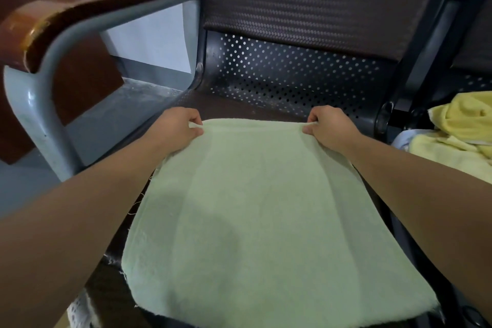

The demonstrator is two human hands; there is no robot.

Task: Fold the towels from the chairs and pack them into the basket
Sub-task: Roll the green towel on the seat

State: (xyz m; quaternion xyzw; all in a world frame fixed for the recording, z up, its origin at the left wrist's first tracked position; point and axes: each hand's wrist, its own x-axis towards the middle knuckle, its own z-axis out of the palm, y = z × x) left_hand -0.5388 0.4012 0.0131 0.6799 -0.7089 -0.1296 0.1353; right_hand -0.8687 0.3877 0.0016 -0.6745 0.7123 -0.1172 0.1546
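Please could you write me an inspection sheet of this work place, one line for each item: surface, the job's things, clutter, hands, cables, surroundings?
Surface: dark chair seat, with perforated metal at its back; mostly covered by a towel.
Job's things: pale green towel spread over the seat; yellow towels heaped on the next seat to the right; basket not in view.
Clutter: pale blue cloth beside the yellow towels; something white and lacy at lower left, unclear.
Hands: left hand and right hand each pinch a far corner of the pale green towel.
Cables: nothing seen.
Surroundings: wooden armrest on a grey metal frame at left; pale wall behind.
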